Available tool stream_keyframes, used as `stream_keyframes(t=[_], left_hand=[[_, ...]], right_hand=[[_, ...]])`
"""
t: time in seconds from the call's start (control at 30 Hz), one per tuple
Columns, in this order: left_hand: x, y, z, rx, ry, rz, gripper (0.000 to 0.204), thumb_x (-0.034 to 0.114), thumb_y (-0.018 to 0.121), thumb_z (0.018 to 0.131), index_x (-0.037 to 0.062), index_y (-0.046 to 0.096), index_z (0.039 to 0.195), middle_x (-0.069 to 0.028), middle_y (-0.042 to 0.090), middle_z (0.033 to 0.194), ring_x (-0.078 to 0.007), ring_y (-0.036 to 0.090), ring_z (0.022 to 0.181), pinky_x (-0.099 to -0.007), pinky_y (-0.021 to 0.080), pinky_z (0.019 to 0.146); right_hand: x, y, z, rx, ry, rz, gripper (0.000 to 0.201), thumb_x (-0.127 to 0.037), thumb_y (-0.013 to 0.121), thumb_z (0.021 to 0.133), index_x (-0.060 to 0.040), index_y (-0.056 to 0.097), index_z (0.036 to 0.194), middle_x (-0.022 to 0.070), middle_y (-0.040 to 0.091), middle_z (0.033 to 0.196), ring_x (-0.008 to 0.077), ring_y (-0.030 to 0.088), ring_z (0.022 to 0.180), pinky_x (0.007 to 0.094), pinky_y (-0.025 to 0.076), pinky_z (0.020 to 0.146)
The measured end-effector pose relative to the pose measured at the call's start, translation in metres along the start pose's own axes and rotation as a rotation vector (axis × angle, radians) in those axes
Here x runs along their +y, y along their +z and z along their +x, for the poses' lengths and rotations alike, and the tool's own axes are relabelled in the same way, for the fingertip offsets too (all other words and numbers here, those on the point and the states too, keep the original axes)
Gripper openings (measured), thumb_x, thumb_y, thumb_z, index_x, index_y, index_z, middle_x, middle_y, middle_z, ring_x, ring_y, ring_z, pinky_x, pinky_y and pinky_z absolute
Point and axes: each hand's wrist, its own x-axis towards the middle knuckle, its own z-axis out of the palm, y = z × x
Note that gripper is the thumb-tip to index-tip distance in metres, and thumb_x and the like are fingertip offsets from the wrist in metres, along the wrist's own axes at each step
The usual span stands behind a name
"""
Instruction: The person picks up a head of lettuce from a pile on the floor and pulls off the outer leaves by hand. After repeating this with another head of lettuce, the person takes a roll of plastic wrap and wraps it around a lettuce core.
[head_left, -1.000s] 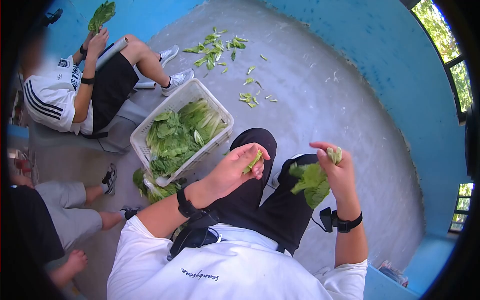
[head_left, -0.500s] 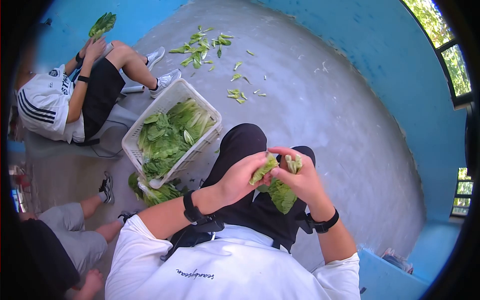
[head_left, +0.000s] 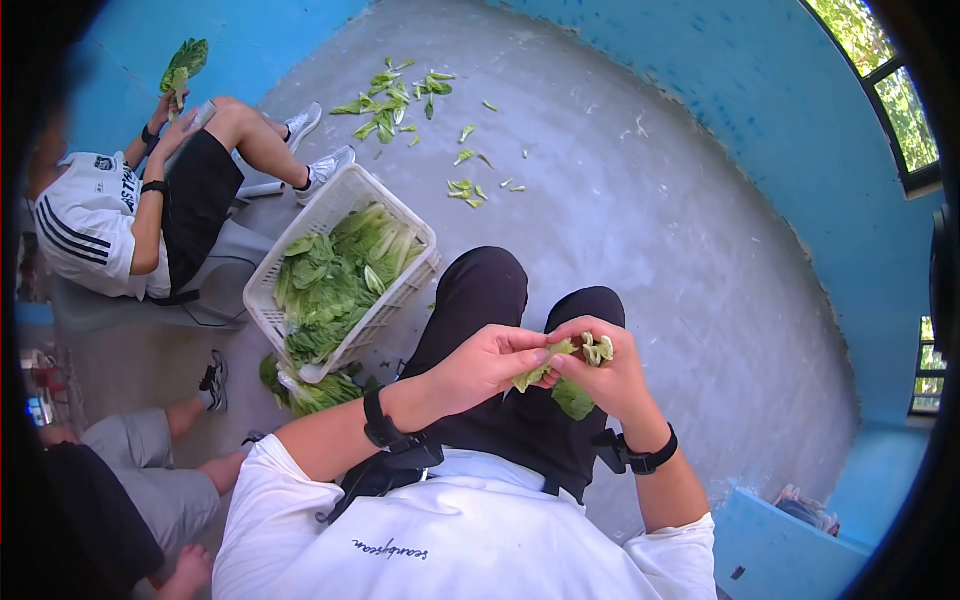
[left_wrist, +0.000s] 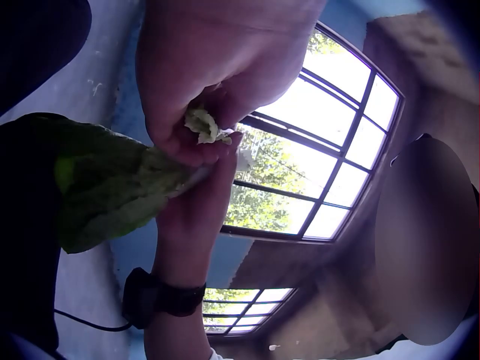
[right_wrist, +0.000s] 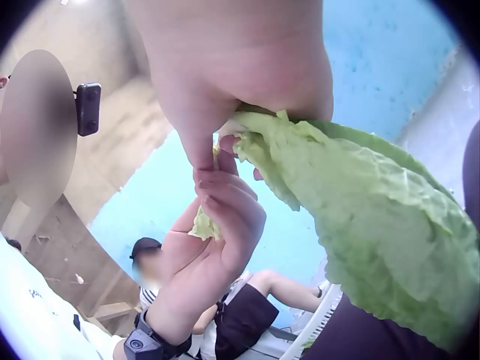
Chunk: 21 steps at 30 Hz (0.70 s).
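Note:
Both hands meet above the dark-trousered knees in the head view. My left hand [head_left: 480,368] pinches a small pale leaf piece [head_left: 530,377] between thumb and fingers; the same piece [right_wrist: 204,225] pokes out below the fingers in the right wrist view. My right hand [head_left: 612,375] grips the stem end of green leaves [head_left: 573,400], with pale stalk ends [head_left: 597,349] rising above the fist. In the right wrist view a broad leaf [right_wrist: 375,217] hangs from that hand. The fingertips of both hands are together or nearly so.
A white crate [head_left: 427,240] of leafy greens stands left of the knees, with more greens [head_left: 315,392] beside it on the floor. Torn leaves [head_left: 385,105] lie farther off. One person [head_left: 100,215] sits at upper left holding a leaf; another [head_left: 150,480] is at lower left.
My hands were apart a second ago, each holding leaf; the right has moved left and the left rightward until they meet. The seated person's leaf has shifted slightly left and down.

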Motion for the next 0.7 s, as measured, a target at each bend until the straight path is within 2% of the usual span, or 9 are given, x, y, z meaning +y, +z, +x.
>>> stream_keyframes(t=[0.13, 0.27, 0.37, 0.47, 0.57, 0.67, 0.7], left_hand=[[0.004, 0.007, 0.003, 0.112, 0.031, 0.146, 0.031, 0.011, 0.060, 0.102, -0.0065, 0.063, 0.128, -0.0068, 0.072, 0.109, -0.0104, 0.066, 0.097, -0.0250, 0.053, 0.090], [0.006, 0.015, 0.006, 0.183, 0.086, 0.258, 0.029, 0.007, 0.065, 0.099, -0.0057, 0.066, 0.125, -0.0091, 0.072, 0.113, -0.0107, 0.068, 0.100, -0.0254, 0.054, 0.091], [-0.001, 0.022, 0.012, 0.191, 0.182, 0.304, 0.023, 0.004, 0.066, 0.097, -0.0056, 0.069, 0.118, -0.0096, 0.073, 0.111, -0.0101, 0.068, 0.097, -0.0251, 0.054, 0.088], [-0.004, 0.029, 0.018, 0.242, 0.261, 0.253, 0.015, 0.003, 0.067, 0.096, -0.0054, 0.070, 0.108, -0.0094, 0.073, 0.104, -0.0094, 0.068, 0.096, -0.0254, 0.055, 0.085], [-0.006, 0.033, 0.022, 0.317, 0.266, 0.317, 0.009, 0.003, 0.067, 0.096, -0.0047, 0.070, 0.101, -0.0078, 0.072, 0.100, -0.0093, 0.068, 0.096, -0.0247, 0.055, 0.081], [-0.007, 0.033, 0.025, 0.383, 0.241, 0.414, 0.011, 0.003, 0.068, 0.096, -0.0054, 0.071, 0.102, -0.0062, 0.070, 0.099, -0.0090, 0.067, 0.095, -0.0244, 0.054, 0.080], [-0.009, 0.033, 0.025, 0.377, 0.285, 0.457, 0.011, 0.002, 0.068, 0.095, -0.0061, 0.071, 0.103, -0.0063, 0.069, 0.101, -0.0094, 0.066, 0.096, -0.0241, 0.054, 0.082]], right_hand=[[0.001, -0.003, 0.001, 0.028, 0.070, 0.040, 0.034, -0.003, 0.076, 0.085, -0.0018, 0.067, 0.118, 0.0008, 0.067, 0.088, 0.0054, 0.062, 0.078, 0.0224, 0.051, 0.070], [0.005, -0.001, 0.001, 0.079, 0.085, 0.167, 0.045, -0.008, 0.079, 0.081, -0.0027, 0.066, 0.123, -0.0046, 0.060, 0.086, 0.0031, 0.053, 0.076, 0.0211, 0.047, 0.068], [0.013, 0.007, 0.001, 0.133, 0.032, 0.210, 0.039, -0.008, 0.077, 0.083, -0.0023, 0.067, 0.120, -0.0044, 0.061, 0.087, 0.0036, 0.054, 0.077, 0.0215, 0.047, 0.071], [0.018, 0.012, 0.003, 0.263, 0.023, 0.217, 0.025, -0.008, 0.073, 0.088, -0.0015, 0.070, 0.112, -0.0028, 0.062, 0.086, 0.0047, 0.056, 0.079, 0.0219, 0.047, 0.073], [0.020, 0.021, 0.004, 0.366, -0.023, 0.278, 0.010, -0.008, 0.068, 0.094, -0.0010, 0.070, 0.101, -0.0005, 0.064, 0.087, 0.0063, 0.058, 0.080, 0.0221, 0.047, 0.073], [0.031, 0.015, 0.004, 0.374, -0.100, 0.208, 0.009, -0.009, 0.065, 0.097, -0.0008, 0.068, 0.094, 0.0010, 0.064, 0.085, 0.0073, 0.059, 0.079, 0.0234, 0.047, 0.073], [0.031, 0.014, 0.004, 0.378, -0.116, 0.187, 0.010, -0.010, 0.065, 0.097, -0.0010, 0.067, 0.092, 0.0008, 0.064, 0.084, 0.0074, 0.058, 0.078, 0.0236, 0.047, 0.072]])
